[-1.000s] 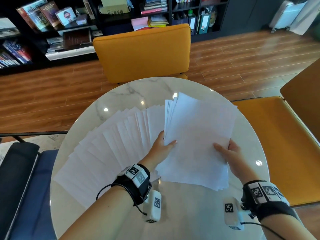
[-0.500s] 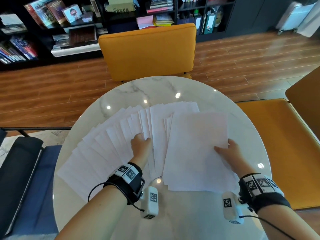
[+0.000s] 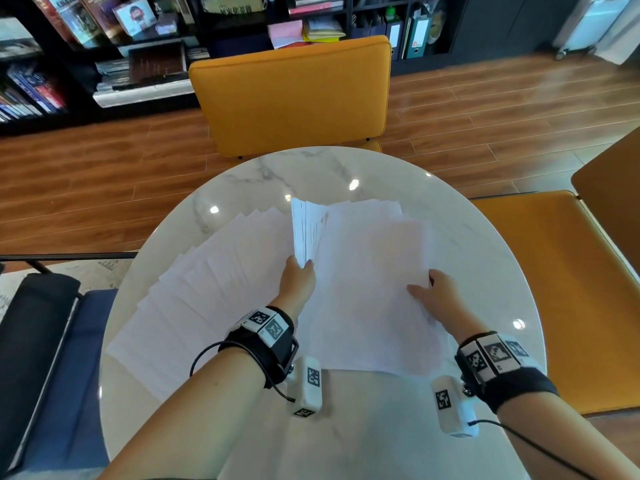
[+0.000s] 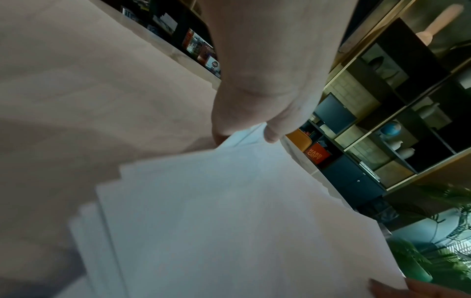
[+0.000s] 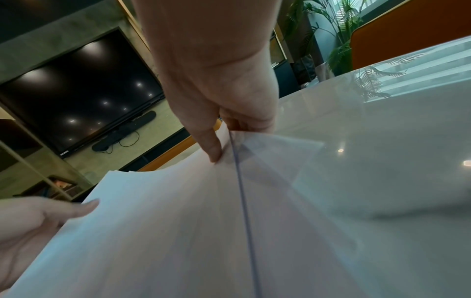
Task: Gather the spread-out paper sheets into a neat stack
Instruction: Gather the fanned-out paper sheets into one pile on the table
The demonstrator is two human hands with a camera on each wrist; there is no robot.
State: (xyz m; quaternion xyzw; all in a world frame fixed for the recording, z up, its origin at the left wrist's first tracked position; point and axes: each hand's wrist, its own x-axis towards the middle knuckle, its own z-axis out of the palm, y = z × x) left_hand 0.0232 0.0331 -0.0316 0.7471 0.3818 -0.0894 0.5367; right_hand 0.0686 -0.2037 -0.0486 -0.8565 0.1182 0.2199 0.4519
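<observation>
White paper sheets lie fanned out across the left half of a round marble table. A gathered pile of sheets sits at centre right. My left hand pinches a small bundle of sheets and holds it tilted up on edge at the pile's left side; the pinch shows in the left wrist view. My right hand grips the pile's right edge, thumb on top, fingers underneath.
An orange chair stands behind the table, another orange seat at the right, a dark blue seat at the left. Bookshelves line the back wall. Bare marble lies in front of the sheets.
My left hand, which lay on the fanned sheets half a second ago, has taken hold of a bundle and lifted it upright toward the pile. My right hand stays on the pile's right edge.
</observation>
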